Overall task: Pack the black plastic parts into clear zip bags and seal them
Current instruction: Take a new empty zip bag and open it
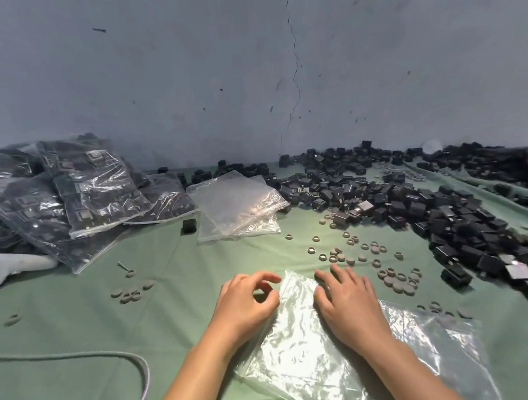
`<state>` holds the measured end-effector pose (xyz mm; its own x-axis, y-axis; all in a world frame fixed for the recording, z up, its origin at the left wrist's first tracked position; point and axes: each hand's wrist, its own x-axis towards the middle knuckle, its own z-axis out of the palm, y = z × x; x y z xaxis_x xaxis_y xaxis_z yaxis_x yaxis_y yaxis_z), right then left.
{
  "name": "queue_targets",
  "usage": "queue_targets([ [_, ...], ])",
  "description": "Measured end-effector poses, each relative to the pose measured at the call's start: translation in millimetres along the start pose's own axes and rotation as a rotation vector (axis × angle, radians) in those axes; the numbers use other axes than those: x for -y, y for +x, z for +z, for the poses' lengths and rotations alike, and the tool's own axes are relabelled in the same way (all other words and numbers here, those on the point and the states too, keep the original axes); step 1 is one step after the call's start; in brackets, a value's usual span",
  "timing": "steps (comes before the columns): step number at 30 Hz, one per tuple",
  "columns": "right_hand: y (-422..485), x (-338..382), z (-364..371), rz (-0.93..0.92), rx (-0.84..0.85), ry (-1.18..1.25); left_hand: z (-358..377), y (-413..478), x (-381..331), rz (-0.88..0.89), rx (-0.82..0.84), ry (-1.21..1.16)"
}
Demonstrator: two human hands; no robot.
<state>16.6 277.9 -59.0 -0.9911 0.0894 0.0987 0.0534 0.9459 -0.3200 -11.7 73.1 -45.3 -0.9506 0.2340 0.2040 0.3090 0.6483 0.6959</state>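
We see the clear zip bag (pixel 301 349) lying flat on the green cloth (pixel 169 303) at the lower centre of the frame, with one corner pointing away from us. Our right grip (pixel 348 301) rests on the bag's upper right part, its fingers spread and straight, holding nothing. Our left grip (pixel 249 300) sits at the bag's left edge with its fingers curled. The thumb and forefinger meet the plastic there, but we cannot tell whether they actually pinch it.

The loose black plastic parts (pixel 448 209) are heaped across the right side of the frame, from the wall (pixel 182 79) down to the lower right. One single black part (pixel 189 226) stands apart at centre. Just beside it, to the right, is a stack of empty bags (pixel 237 202). Filled bags (pixel 74 197) are piled at the left. Small grey rings (pixel 356 252) are scattered just above our hands. A cord (pixel 137 370) curves through the lower left.
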Motion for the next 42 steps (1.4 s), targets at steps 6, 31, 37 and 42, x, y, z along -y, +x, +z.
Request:
queue_targets([
  [6,-0.4,-0.1,-0.8,-0.007,-0.009,0.000,-4.6,-3.0,-2.7,-0.121,-0.008,-0.310],
  [31,159.0,-19.5,-19.6,0.188,-0.285,0.096,19.9,196.9,-28.2,0.198,0.044,0.203],
  [37,179.8,-40.5,5.2,0.310,-0.287,0.192,44.3,300.3,-37.6,0.206,0.166,0.617],
  [42,179.8,-42.4,9.5,0.294,-0.292,0.175,63.7,351.7,-27.9,-0.011,0.325,0.707],
])
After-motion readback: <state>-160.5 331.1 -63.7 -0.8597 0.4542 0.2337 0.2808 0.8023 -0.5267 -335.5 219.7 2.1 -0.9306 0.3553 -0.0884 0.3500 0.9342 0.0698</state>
